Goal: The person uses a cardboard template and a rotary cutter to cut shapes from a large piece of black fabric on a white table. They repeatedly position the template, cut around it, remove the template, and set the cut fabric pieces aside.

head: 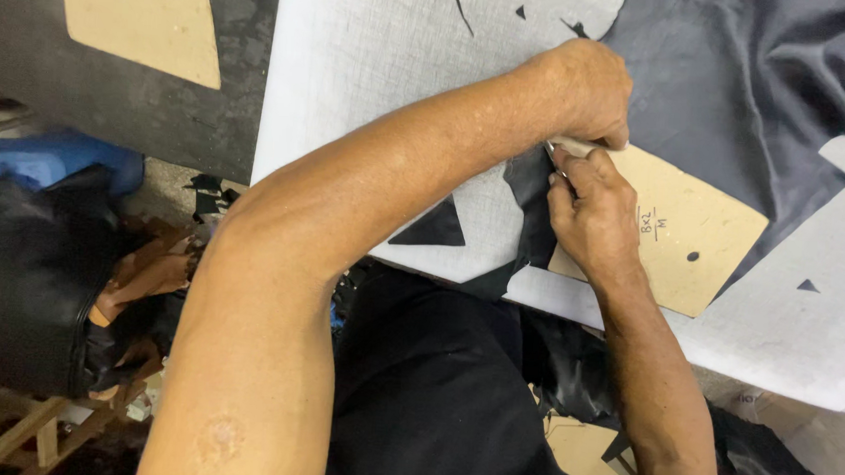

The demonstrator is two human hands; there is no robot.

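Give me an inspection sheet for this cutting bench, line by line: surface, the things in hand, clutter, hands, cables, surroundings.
Surface: white cutting board, scored with fine lines.
Job's things: tan card template lying on dark leather; pale-handled tool at the template's edge.
Clutter: black offcuts on the board; a second tan template at upper left.
Grippers: left hand closed around the tool; right hand pressing the template, fingertips by the tool.
Cables: nothing seen.
Surroundings: blue container, brown and black scraps and wooden slats at lower left.
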